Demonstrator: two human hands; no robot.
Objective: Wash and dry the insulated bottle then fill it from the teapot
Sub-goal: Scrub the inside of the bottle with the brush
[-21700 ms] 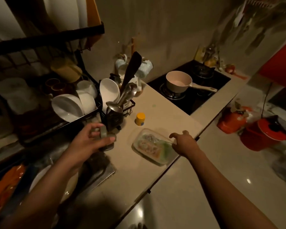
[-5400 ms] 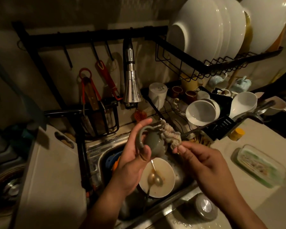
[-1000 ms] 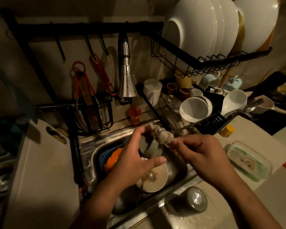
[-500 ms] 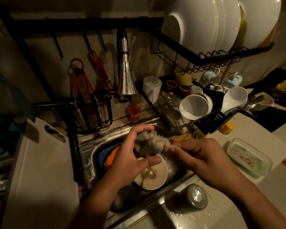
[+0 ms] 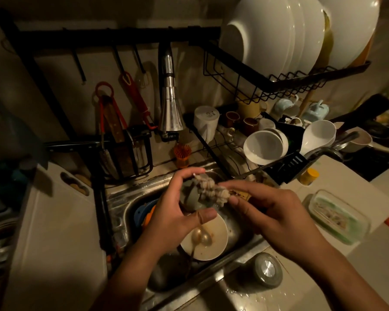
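**A:** What are the hands doing?

**B:** The left hand [image 5: 173, 212] is curled round a grey-green piece [image 5: 190, 198] with a loop on it, probably the bottle's cap. The right hand [image 5: 276, 216] pinches a knobbly scrubbing cloth [image 5: 213, 191] against the upper side of that piece. The hands meet over the sink [image 5: 116, 196].

**A:** And the bottle itself?

**B:** I take it to be the grey cylinder [image 5: 265, 269] with a shiny metal end. It stands on the wet counter at five o'clock from the hands, just beside the sink edge.

**A:** What could go wrong?

**B:** The wet piece could slip from thumb and fingers. It would drop at six o'clock into the dirty bowl [image 5: 211, 248] and onto the spoon [image 5: 200, 237], and pick up grease. I see no water running from the tap [image 5: 170, 108] at twelve o'clock, so I judge rinsing is still due. A sweep of the right forearm could topple the cylinder.

**A:** Any change from half a second before?

**B:** Then the cloth was bunched over the piece and hid most of it. Now it is drawn out toward three o'clock, and more of the grey-green surface shows.
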